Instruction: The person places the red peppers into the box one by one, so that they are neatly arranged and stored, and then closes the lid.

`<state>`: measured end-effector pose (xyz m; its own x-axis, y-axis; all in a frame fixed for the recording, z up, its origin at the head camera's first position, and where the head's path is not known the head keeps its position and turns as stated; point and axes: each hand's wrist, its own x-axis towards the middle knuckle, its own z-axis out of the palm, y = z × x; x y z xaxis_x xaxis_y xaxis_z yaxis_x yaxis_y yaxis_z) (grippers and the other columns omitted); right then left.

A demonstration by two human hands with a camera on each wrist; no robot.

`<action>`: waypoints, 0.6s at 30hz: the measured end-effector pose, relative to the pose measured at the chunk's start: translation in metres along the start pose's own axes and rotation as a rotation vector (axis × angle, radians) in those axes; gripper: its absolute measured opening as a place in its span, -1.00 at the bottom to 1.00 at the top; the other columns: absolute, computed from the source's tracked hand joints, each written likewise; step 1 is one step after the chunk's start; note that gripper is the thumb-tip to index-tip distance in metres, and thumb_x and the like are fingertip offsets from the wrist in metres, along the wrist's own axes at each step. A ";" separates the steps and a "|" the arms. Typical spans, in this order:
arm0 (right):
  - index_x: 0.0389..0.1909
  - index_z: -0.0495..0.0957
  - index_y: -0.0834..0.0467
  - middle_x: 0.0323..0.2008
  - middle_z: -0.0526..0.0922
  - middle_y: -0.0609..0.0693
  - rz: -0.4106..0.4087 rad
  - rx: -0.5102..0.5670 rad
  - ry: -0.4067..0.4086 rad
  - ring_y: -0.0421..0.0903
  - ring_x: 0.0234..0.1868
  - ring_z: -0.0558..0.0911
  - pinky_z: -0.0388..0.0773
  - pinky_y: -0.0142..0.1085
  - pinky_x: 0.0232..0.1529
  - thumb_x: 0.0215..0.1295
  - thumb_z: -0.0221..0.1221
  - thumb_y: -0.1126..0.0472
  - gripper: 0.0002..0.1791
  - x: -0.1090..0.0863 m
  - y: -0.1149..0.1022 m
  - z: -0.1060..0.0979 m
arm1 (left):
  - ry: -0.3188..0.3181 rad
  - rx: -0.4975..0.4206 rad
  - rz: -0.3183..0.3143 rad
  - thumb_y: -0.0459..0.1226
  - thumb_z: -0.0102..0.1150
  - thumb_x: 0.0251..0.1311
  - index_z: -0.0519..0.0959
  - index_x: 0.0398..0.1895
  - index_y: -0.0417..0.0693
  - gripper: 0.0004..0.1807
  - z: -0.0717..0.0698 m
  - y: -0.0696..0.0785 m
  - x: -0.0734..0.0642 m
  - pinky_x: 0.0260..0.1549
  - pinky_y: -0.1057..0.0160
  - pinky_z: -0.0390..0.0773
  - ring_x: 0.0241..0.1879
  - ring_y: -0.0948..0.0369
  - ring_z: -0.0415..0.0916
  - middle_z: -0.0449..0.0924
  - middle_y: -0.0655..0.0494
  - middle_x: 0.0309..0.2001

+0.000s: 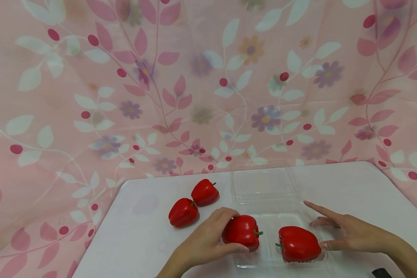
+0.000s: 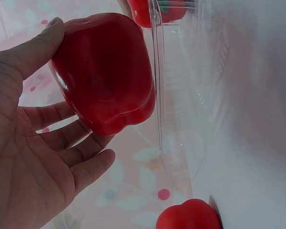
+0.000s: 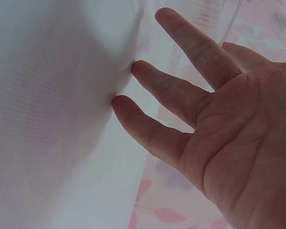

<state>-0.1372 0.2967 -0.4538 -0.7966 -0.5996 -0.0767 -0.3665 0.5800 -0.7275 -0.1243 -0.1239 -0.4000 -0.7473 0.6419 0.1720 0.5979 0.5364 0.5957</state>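
Observation:
My left hand grips a red bell pepper over the left side of a clear plastic clamshell box. In the left wrist view, the thumb and fingers curl round that pepper, which is beside the box wall. A second red pepper lies in the right part of the box, its green stem facing left. At the box's right side is my right hand, fingers spread, thumb tip at the second pepper's edge. The right wrist view shows its fingertips touching the white table.
Two more red peppers, a rear one and a front one, lie on the white table left of the box. The box's lid is folded back behind it. A dark object sits at the lower right. A floral curtain hangs behind.

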 end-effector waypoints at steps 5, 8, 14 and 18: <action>0.58 -0.09 -0.03 0.12 0.60 -0.05 0.002 0.004 -0.001 -0.23 0.10 0.54 0.60 0.16 -0.17 0.23 0.32 0.00 0.02 0.000 0.000 0.000 | -0.004 0.026 0.027 0.29 0.21 0.13 0.30 0.26 0.27 -0.30 0.004 0.004 0.005 -0.09 0.41 0.55 0.06 0.41 0.38 0.37 0.39 0.13; 0.57 -0.08 -0.03 0.12 0.60 -0.04 0.005 0.023 -0.001 -0.26 0.10 0.54 0.57 0.23 -0.18 0.22 0.33 0.00 0.02 0.000 0.001 0.000 | -0.006 0.043 0.042 0.29 0.18 0.15 0.30 0.26 0.25 -0.31 0.007 0.005 0.008 -0.07 0.42 0.54 0.05 0.41 0.38 0.37 0.38 0.13; 0.57 -0.07 -0.03 0.13 0.60 0.03 0.009 0.052 -0.001 -0.27 0.10 0.53 0.51 0.34 -0.19 0.21 0.33 0.02 0.02 0.000 0.000 0.001 | -0.032 0.049 0.034 0.29 0.18 0.15 0.29 0.26 0.23 -0.30 0.010 0.007 0.012 -0.08 0.43 0.54 0.06 0.41 0.38 0.38 0.35 0.14; 0.57 -0.06 -0.03 0.13 0.60 0.06 0.020 0.061 0.000 -0.12 0.11 0.57 0.48 0.38 -0.19 0.20 0.34 0.01 0.02 0.001 0.000 0.001 | -0.034 0.060 0.051 0.27 0.19 0.16 0.29 0.26 0.21 -0.31 0.013 0.007 0.014 -0.08 0.46 0.52 0.05 0.42 0.38 0.37 0.35 0.14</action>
<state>-0.1373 0.2958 -0.4546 -0.8032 -0.5886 -0.0916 -0.3206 0.5567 -0.7663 -0.1265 -0.1035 -0.4036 -0.7058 0.6869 0.1733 0.6519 0.5340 0.5384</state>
